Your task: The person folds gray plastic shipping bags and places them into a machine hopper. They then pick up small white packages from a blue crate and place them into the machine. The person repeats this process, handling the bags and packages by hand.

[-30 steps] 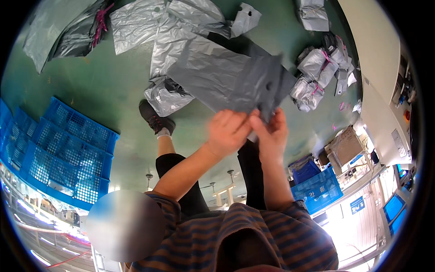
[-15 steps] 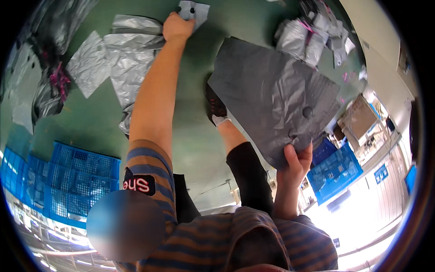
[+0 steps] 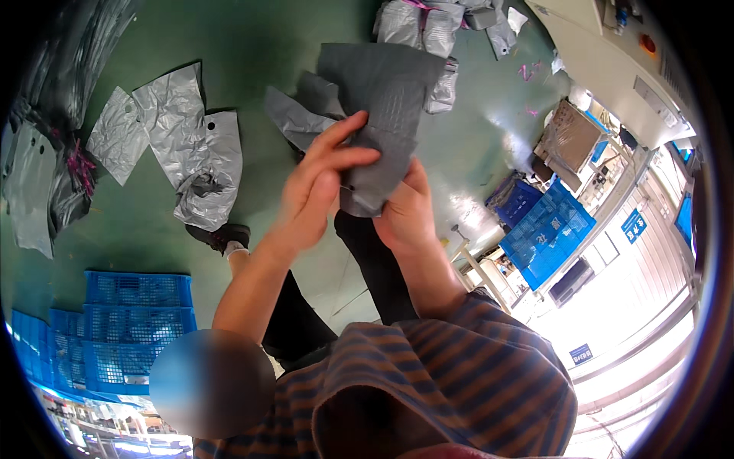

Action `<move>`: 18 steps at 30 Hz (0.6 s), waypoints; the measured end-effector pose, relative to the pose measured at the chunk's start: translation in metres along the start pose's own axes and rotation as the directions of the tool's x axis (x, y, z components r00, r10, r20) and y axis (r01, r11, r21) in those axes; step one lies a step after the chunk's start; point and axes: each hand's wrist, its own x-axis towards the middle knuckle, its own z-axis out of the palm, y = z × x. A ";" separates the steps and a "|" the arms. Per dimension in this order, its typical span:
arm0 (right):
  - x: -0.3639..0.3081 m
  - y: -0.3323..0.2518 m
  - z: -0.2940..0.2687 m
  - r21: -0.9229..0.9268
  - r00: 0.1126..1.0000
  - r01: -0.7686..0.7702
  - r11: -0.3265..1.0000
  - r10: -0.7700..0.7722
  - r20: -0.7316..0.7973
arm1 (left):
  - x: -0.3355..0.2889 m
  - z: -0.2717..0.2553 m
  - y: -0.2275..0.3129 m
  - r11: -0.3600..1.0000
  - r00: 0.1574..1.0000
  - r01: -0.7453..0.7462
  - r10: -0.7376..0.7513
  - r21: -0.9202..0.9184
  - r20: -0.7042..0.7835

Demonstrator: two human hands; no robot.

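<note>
In front of me my right hand (image 3: pixel 407 210) grips a grey plastic bag bundle (image 3: pixel 390 80) by its lower end, thumb along its side. The sheets bend and overlap, and a dark round hole shows near the bottom. My left hand (image 3: pixel 313 187) is at the bundle's left side, its fingers stretched out and apart across the plastic. Behind those fingers, silvery-grey flaps (image 3: pixel 294 118) stick out to the left; whether they belong to the same bags I cannot tell. Crumpled silver plastic bags (image 3: pixel 180 103) lie on the floor to the left, near my shoe (image 3: pixel 218 236).
Dark plastic bags with pink ties (image 3: pixel 73 180) are heaped at the far left. Tied silver bundles (image 3: pixel 420 27) lie at the far side of the green floor (image 3: pixel 260 46). Blue crates (image 3: pixel 138 329) stand near left; a blue crate (image 3: pixel 547 233) and a cardboard box (image 3: pixel 569 134) are on the right.
My left hand has come back from the far floor to the bags. The right hand has moved left and inward, and the wide grey sheet now appears narrower and bent. My view has shifted.
</note>
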 end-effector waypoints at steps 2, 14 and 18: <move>-0.006 -0.004 0.003 0.033 0.997 -0.020 0.999 0.018 0.075 | -0.001 0.004 0.004 1.000 1.000 -0.001 0.002 -0.021 0.026; -0.035 -0.017 0.008 -0.078 0.986 -0.125 0.989 0.133 0.105 | -0.024 -0.005 0.035 0.978 0.991 -0.001 0.028 0.210 -0.128; -0.046 0.004 0.003 -0.220 0.990 -0.104 0.970 0.123 0.074 | -0.044 -0.012 0.039 0.780 0.829 -0.060 0.387 0.622 -0.405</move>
